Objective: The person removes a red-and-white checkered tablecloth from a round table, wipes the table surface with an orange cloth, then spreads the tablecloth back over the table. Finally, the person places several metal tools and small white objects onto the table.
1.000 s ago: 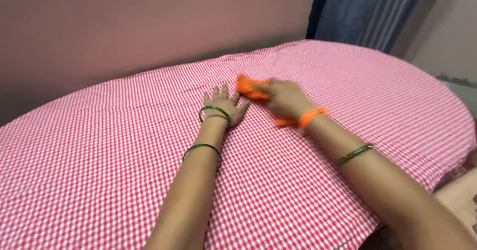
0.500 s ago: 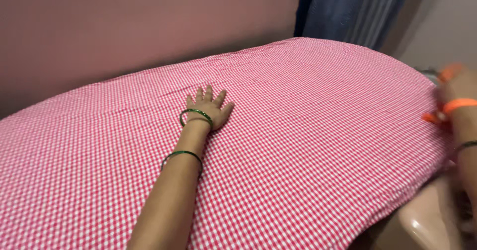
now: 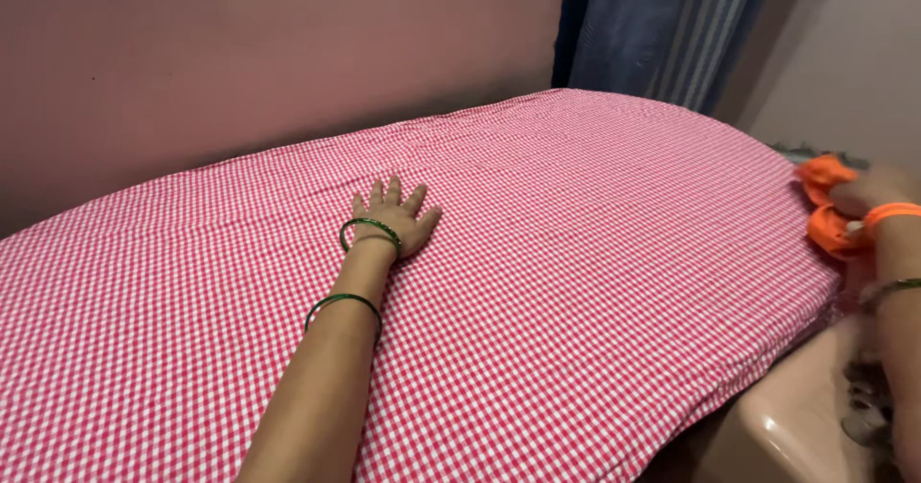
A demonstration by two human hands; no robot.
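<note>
Two hands apart: your left hand (image 3: 395, 217) lies flat, released, on the checked bedsheet (image 3: 595, 253); your right hand (image 3: 863, 195) grasps an orange cloth (image 3: 825, 224) at the edge, mid-wipe.

orange cloth (image 3: 827, 216): bright orange, crumpled into a soft bunch, bulging out above and below the right hand (image 3: 863, 198) that is closing its grip on it; it is sitting at the far right edge of the bed.
checked sheet (image 3: 576, 253): red-and-white small check, lying stretched flat across the bed, with faint creases running near the wall side; the left hand (image 3: 395, 216) is pressing on it palm down, fingers spread.
</note>
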